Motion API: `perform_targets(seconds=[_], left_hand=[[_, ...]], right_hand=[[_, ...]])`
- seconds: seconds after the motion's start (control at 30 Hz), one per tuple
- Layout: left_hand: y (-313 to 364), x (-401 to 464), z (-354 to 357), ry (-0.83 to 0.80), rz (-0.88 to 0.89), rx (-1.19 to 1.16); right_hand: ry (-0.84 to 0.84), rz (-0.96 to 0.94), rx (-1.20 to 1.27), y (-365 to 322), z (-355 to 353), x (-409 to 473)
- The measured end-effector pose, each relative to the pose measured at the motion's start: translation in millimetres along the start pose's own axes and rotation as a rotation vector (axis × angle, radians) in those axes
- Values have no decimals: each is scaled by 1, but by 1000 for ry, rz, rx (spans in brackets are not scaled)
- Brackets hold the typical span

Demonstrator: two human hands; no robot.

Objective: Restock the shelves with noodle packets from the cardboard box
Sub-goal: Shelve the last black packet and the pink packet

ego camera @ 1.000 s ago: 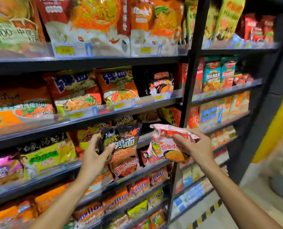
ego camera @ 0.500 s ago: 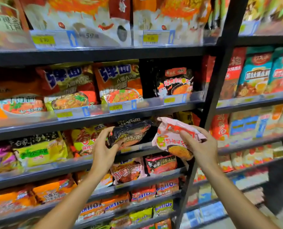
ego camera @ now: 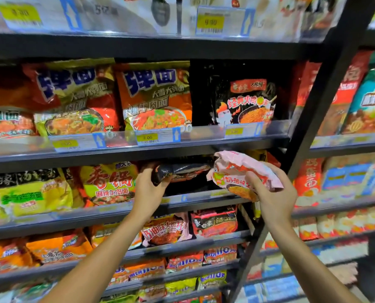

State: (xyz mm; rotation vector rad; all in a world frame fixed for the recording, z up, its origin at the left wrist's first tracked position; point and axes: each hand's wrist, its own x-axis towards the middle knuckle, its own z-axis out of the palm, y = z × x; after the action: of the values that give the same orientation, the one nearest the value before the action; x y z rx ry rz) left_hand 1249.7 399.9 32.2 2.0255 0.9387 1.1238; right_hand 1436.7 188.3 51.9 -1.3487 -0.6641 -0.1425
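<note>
My left hand [ego camera: 148, 190] grips a black noodle packet [ego camera: 182, 171] by its left end. The packet lies flat and reaches into the dark gap of the middle shelf [ego camera: 204, 199], just under the shelf above. My right hand [ego camera: 269, 193] holds a pink noodle packet [ego camera: 237, 171] tilted in front of the same shelf, to the right of the black one. The two packets nearly touch. The cardboard box is not in view.
A yellow-and-red packet [ego camera: 110, 182] stands left of the gap. Black spicy-noodle packets [ego camera: 245, 103] fill the shelf above. A black upright post [ego camera: 309, 132] divides this bay from the right one. Rows of packets line the lower shelves [ego camera: 182, 246].
My left hand has turned the black packet from upright to flat and pushed it up into the shelf gap. The pink packet rose slightly. The view moved closer to the shelves.
</note>
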Motion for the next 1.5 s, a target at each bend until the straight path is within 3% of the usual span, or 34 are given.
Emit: perform_targets(seconds=[0.27, 0.37, 0.63, 0.77, 0.9, 1.03, 1.1, 1.17, 1.27, 1.4, 1.47, 1.5], left_hand=[[11, 11, 15, 23, -136, 270], [19, 4, 15, 71, 3, 425], [26, 5, 24, -26, 372, 867], [22, -4, 30, -120, 436, 945], [15, -16, 39, -176, 406, 870], [15, -19, 40, -169, 330, 852], [17, -19, 42, -189, 337, 857], [21, -19, 46, -257, 370, 838], [30, -14, 59, -374, 419, 832], [40, -11, 79, -476, 343, 909], [42, -13, 85, -478, 324, 951], [42, -13, 87, -463, 323, 971]], right_hand=[[-129, -76, -42, 9, -2, 14], [-198, -144, -79, 17, -3, 17], [-301, -287, -83, 34, 2, 38], [-306, -164, 19, 37, 13, 50], [-339, 18, 22, 32, 24, 61], [-323, 418, -224, 50, 43, 89], [-416, 642, -365, 63, 52, 107], [-566, 702, -523, 74, 59, 117], [-726, 644, -723, 78, 69, 122], [-656, 595, -793, 70, 70, 109], [-519, 414, -694, 69, 59, 91], [-480, 197, -702, 68, 50, 77]])
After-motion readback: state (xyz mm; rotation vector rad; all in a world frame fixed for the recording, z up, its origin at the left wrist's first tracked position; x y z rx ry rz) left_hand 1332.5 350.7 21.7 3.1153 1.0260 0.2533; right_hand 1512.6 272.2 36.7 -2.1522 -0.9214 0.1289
